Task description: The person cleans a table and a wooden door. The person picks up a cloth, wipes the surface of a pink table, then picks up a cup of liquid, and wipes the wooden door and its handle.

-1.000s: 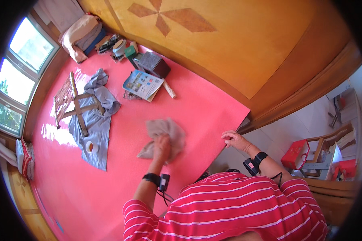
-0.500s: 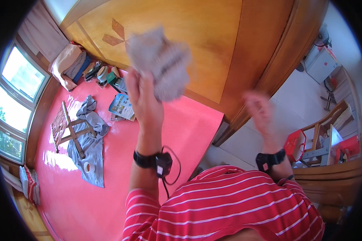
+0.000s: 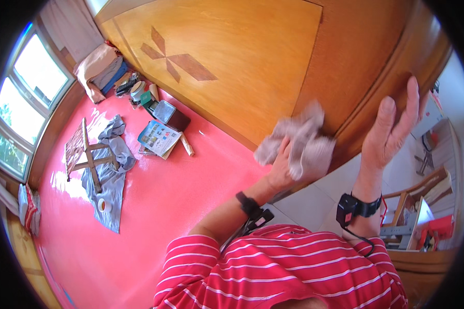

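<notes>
A crumpled greyish-pink cloth point(image 3: 314, 152) is gripped in my left hand point(image 3: 282, 170), its loose folds smeared by motion. It hangs against the lower right part of a varnished wooden panel point(image 3: 258, 56), near the panel's bottom edge; whether it touches the wood I cannot tell. My right hand point(image 3: 389, 131) is raised at the wooden frame point(image 3: 392, 62) to the right, fingers stretched out and holding nothing. Contact between its fingertips and the frame is unclear. Both wrists wear black straps with small boxes and cables.
A pink floor surface point(image 3: 175, 206) spreads to the left. On it are a folding stool point(image 3: 90, 159), a blue-grey garment point(image 3: 108, 201), a cup point(image 3: 104, 206), a magazine point(image 3: 160, 138) and a dark bin point(image 3: 172, 116). Folded bedding point(image 3: 95, 69) lies by the window. Beyond the frame stands a wooden chair point(image 3: 423, 190).
My left hand has swung right and down with the cloth, from the panel's middle to its lower right. My right hand has risen to the frame, fingers extended. The view has shifted slightly.
</notes>
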